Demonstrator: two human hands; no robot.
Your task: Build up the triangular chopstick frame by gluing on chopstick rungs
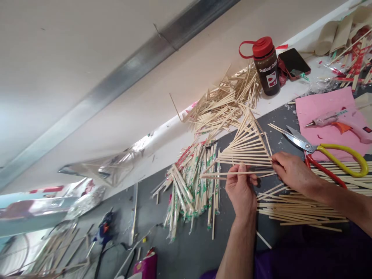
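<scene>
A frame built of thin wooden chopsticks [247, 151], laid in a fan of rungs that narrows toward the top, is held up over the grey table. My left hand [240, 186] grips its lower edge, the thumb lying over the bottom sticks. At the frame's right corner, my right hand [286, 168] pinches with closed fingers; whether a separate stick is in them I cannot make out. Scissors [308, 146] with one yellow and one red handle lie just beyond my right hand. Loose chopsticks [302, 209] are spread beneath my right forearm.
Paper-wrapped chopsticks [192, 186] lie left of my hands. Behind are a heap of bare sticks [223, 104], a dark bottle [266, 69] with a red lid, and a phone [294, 63]. A glue gun [340, 121] rests on pink paper [308, 104] at right.
</scene>
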